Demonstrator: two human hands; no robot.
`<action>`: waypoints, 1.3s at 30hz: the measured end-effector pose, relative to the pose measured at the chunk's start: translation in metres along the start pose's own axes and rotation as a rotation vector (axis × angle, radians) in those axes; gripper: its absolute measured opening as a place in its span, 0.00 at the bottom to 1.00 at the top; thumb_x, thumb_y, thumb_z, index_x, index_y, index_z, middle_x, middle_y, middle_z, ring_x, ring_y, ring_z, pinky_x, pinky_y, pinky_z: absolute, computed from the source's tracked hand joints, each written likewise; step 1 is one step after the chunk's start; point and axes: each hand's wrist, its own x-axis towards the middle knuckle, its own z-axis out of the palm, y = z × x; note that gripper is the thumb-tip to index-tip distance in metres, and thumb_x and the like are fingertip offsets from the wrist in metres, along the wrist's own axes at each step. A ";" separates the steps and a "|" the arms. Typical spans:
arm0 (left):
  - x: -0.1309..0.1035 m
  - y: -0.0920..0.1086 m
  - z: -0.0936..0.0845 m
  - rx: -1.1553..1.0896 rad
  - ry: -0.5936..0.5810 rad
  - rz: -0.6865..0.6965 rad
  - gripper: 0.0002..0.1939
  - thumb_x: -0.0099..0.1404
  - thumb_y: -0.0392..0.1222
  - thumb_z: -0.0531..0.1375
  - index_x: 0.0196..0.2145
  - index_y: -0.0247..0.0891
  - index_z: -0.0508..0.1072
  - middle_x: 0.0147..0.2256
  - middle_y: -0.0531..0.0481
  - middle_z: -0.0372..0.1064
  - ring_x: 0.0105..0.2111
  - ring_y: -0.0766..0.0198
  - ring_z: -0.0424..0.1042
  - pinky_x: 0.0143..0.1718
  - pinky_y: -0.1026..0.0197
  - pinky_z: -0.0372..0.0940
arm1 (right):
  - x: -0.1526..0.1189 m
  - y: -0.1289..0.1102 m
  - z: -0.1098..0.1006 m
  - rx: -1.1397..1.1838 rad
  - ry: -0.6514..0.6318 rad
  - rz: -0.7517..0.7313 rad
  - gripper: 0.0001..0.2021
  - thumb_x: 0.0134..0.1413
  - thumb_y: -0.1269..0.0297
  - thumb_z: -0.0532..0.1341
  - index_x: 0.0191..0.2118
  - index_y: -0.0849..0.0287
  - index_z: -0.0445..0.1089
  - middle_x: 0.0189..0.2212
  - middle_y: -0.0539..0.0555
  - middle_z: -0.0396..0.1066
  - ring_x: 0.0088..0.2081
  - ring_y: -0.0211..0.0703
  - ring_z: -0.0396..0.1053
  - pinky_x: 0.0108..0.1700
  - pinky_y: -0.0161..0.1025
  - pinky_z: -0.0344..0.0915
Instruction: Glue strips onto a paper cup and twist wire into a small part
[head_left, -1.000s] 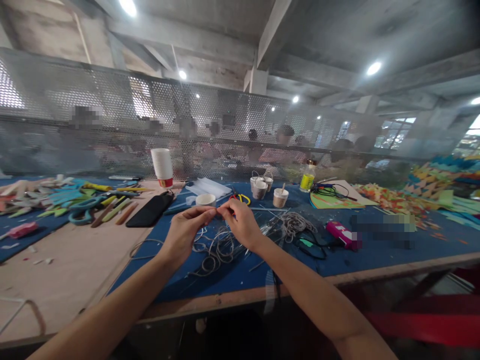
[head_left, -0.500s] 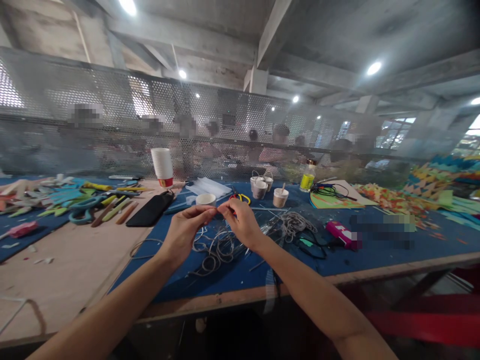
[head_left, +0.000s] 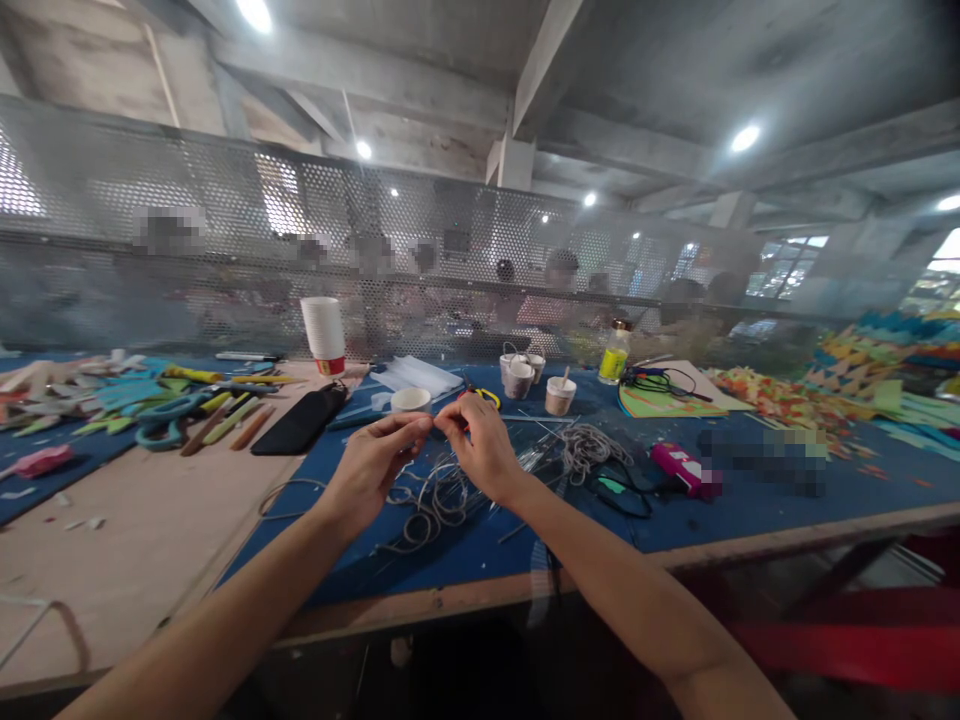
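— What are the hands doing?

— The left hand (head_left: 371, 468) and right hand (head_left: 480, 450) meet above the middle of the desk (head_left: 675, 530), fingers (head_left: 415, 424) of both pinched narrow on a thin piece of cord (head_left: 433, 427) stretched between them. It is too fine to say more about it.

— And below them?

— A loose tangle of grey cord (head_left: 435, 500) lies on the blue desk surface, just under the hands. A second coil (head_left: 589, 445) sits to the right, near a pink object (head_left: 679, 468).

— Farther back?

— A white paper cup (head_left: 411, 399) just beyond the fingertips, a black pouch (head_left: 300, 420) to its left, and a stack of cups (head_left: 324, 335) toward the far edge.
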 end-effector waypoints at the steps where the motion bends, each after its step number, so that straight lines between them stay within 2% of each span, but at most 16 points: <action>1: 0.000 0.000 0.000 -0.017 -0.008 -0.010 0.13 0.47 0.41 0.73 0.31 0.34 0.80 0.28 0.52 0.71 0.28 0.70 0.65 0.31 0.69 0.62 | 0.000 0.000 0.000 -0.001 0.000 -0.001 0.08 0.66 0.62 0.55 0.36 0.57 0.66 0.33 0.53 0.70 0.41 0.43 0.67 0.47 0.41 0.60; 6: -0.002 0.001 0.000 -0.071 -0.029 -0.047 0.12 0.49 0.40 0.73 0.32 0.35 0.81 0.30 0.52 0.71 0.28 0.71 0.66 0.32 0.68 0.63 | 0.000 -0.002 -0.001 0.004 0.001 0.015 0.06 0.65 0.62 0.56 0.37 0.57 0.66 0.34 0.54 0.70 0.42 0.43 0.67 0.48 0.41 0.61; 10: -0.004 0.003 0.001 -0.021 -0.013 0.006 0.12 0.48 0.40 0.73 0.32 0.35 0.81 0.29 0.52 0.73 0.27 0.71 0.66 0.32 0.68 0.62 | 0.001 -0.005 -0.004 0.056 -0.030 0.055 0.08 0.66 0.61 0.54 0.39 0.57 0.67 0.36 0.54 0.71 0.41 0.42 0.68 0.47 0.40 0.61; 14: -0.004 0.004 0.002 0.023 -0.002 0.033 0.13 0.47 0.40 0.73 0.32 0.35 0.81 0.28 0.51 0.74 0.28 0.69 0.67 0.32 0.67 0.62 | 0.002 -0.006 -0.004 0.081 -0.079 0.082 0.11 0.67 0.60 0.53 0.37 0.57 0.68 0.35 0.53 0.73 0.40 0.41 0.69 0.44 0.38 0.61; 23: -0.006 0.004 0.003 0.046 0.002 0.043 0.13 0.49 0.41 0.72 0.33 0.35 0.81 0.29 0.52 0.73 0.28 0.70 0.67 0.32 0.68 0.62 | 0.000 -0.005 -0.001 0.026 -0.007 0.026 0.07 0.66 0.62 0.55 0.37 0.57 0.66 0.33 0.53 0.70 0.40 0.43 0.67 0.46 0.40 0.61; 30: -0.004 0.002 0.001 -0.050 -0.004 -0.017 0.12 0.47 0.40 0.73 0.31 0.35 0.80 0.30 0.52 0.73 0.27 0.70 0.67 0.32 0.67 0.63 | 0.000 -0.005 -0.001 -0.013 0.011 -0.012 0.07 0.66 0.62 0.54 0.37 0.56 0.66 0.33 0.53 0.69 0.40 0.44 0.66 0.48 0.42 0.60; 39: -0.006 0.004 0.003 -0.047 -0.006 -0.017 0.13 0.47 0.41 0.73 0.31 0.35 0.81 0.30 0.51 0.74 0.27 0.70 0.68 0.32 0.66 0.63 | 0.000 -0.007 -0.002 0.013 0.012 0.026 0.05 0.65 0.63 0.56 0.39 0.56 0.66 0.36 0.54 0.71 0.43 0.44 0.67 0.50 0.43 0.60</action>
